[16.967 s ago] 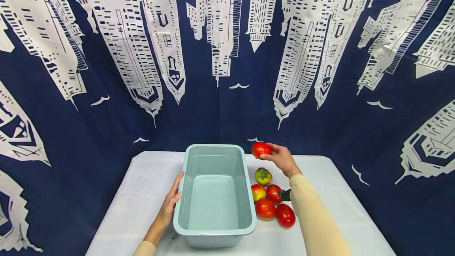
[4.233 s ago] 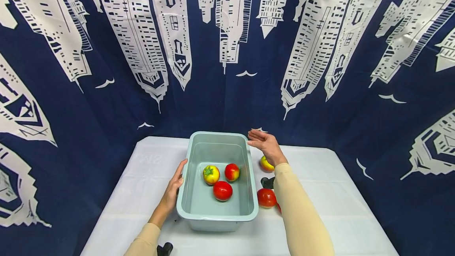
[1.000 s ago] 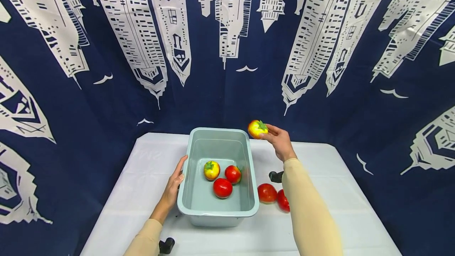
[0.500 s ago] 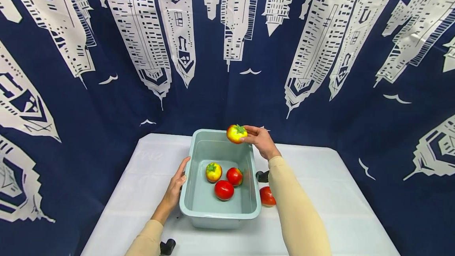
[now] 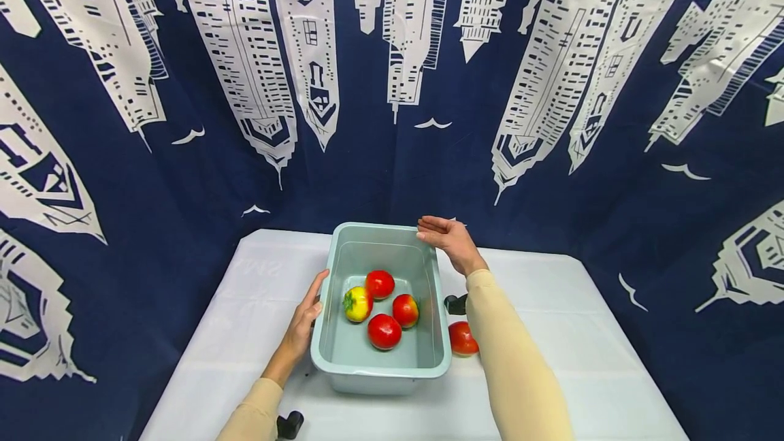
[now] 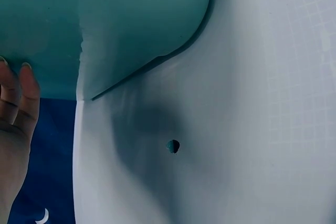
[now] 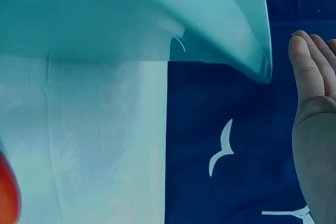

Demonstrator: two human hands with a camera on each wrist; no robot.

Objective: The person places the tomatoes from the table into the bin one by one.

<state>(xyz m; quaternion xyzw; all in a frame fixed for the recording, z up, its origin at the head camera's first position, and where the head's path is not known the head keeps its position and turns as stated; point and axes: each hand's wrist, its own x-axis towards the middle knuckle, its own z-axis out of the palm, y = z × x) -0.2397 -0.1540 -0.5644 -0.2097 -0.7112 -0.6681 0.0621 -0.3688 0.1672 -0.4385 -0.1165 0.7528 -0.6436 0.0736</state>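
A pale green plastic basin (image 5: 331,359) sits on the white table. Inside lie a yellow-and-red tomato (image 5: 355,305) tipped toward the left wall, a red tomato (image 5: 380,284) behind it, a red one with a yellowish side (image 5: 405,310), and a plain red one (image 5: 384,332) in front. My left hand (image 5: 300,325) touches the basin's left side, fingertips against the outer wall in the left wrist view. My right hand (image 5: 450,240) holds nothing, its fingers straight at the basin's far right rim. Another red tomato (image 5: 462,339) lies on the table right of the basin, partly behind my right sleeve.
The white table (image 5: 588,359) extends to both sides of the basin. A navy cloth with white buildings (image 5: 380,175) hangs behind it. Black wrist-camera parts (image 5: 290,425) stick out beside the sleeves. A small dark spot (image 6: 172,146) shows on the table in the left wrist view.
My right hand has moved left to the basin's rim and let go of the yellow-and-red tomato. One more tomato lies in the basin, and the one at the left has tipped. My left hand stays.
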